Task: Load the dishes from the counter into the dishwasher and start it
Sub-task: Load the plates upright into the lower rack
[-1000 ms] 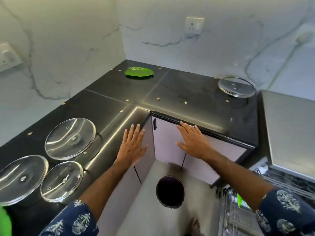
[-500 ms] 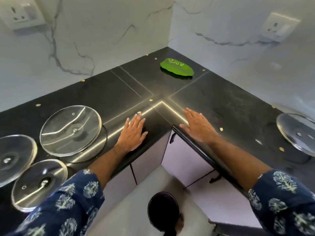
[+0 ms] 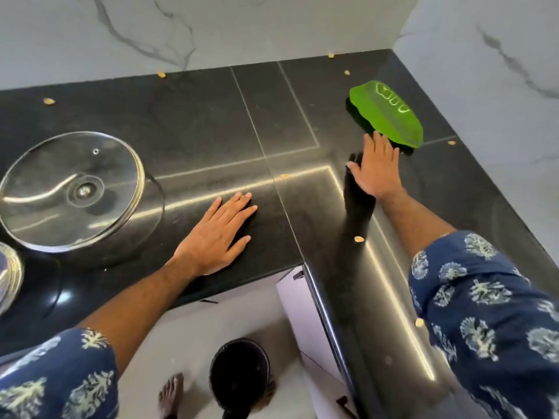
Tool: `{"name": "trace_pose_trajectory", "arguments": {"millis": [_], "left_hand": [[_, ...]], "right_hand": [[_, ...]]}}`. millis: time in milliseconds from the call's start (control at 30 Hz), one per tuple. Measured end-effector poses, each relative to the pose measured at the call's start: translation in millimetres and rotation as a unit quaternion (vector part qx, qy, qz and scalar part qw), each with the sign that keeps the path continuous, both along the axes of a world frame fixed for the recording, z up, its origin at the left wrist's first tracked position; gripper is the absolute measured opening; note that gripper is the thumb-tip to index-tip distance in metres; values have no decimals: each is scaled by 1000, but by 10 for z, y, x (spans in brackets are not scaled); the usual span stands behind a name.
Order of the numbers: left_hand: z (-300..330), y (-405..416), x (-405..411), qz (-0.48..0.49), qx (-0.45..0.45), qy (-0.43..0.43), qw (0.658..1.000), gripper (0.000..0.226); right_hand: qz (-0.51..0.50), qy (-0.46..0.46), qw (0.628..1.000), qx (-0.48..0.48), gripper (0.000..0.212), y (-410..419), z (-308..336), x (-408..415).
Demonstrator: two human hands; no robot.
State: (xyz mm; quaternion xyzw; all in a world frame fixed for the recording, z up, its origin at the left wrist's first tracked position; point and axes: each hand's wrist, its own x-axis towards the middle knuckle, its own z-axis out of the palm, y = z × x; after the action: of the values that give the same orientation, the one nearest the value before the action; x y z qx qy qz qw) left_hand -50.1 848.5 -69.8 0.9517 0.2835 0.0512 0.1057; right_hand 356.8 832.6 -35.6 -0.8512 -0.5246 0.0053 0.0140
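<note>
A green leaf-shaped plate (image 3: 387,114) lies near the back right corner of the black L-shaped counter (image 3: 211,125). My right hand (image 3: 376,169) stretches toward it with straight fingers, the fingertips at the plate's near edge. My left hand (image 3: 216,234) rests flat on the counter near its inner corner, fingers straight. A large glass lid (image 3: 72,189) lies on the counter at the left, and the edge of another glass lid (image 3: 9,276) shows at the far left border. The dishwasher is out of view.
Small yellowish crumbs (image 3: 358,239) are scattered over the counter. Marble walls close the back and right. Below the counter's inner corner are pale cabinet doors (image 3: 299,300), a dark round bin (image 3: 239,373) on the floor and my bare foot (image 3: 171,394).
My right hand has reached forward across the counter to the green plate's edge. My left hand has stayed flat near the corner. The view has swung left and closer, dropping the right-hand lid from sight.
</note>
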Motion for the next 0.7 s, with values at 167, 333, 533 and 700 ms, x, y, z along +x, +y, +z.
{"name": "trace_pose_trajectory", "arguments": {"millis": [167,333,533,700], "left_hand": [[15,-2,7,14,-13,-3,1000,64],[36,-9,-1,19,-11,-1,1000,64],[28,1,-2,17,-13,5,1000,64],[32,3,-7,12,-15,7,1000,63]], "right_hand": [[-85,28,995,34,51,348,-3,47],[-28,-78,993,83,40,192,-30,-2],[-101,50,994,-7,69,415,31,455],[-56,-76,995,30,28,260,-5,239]]}}
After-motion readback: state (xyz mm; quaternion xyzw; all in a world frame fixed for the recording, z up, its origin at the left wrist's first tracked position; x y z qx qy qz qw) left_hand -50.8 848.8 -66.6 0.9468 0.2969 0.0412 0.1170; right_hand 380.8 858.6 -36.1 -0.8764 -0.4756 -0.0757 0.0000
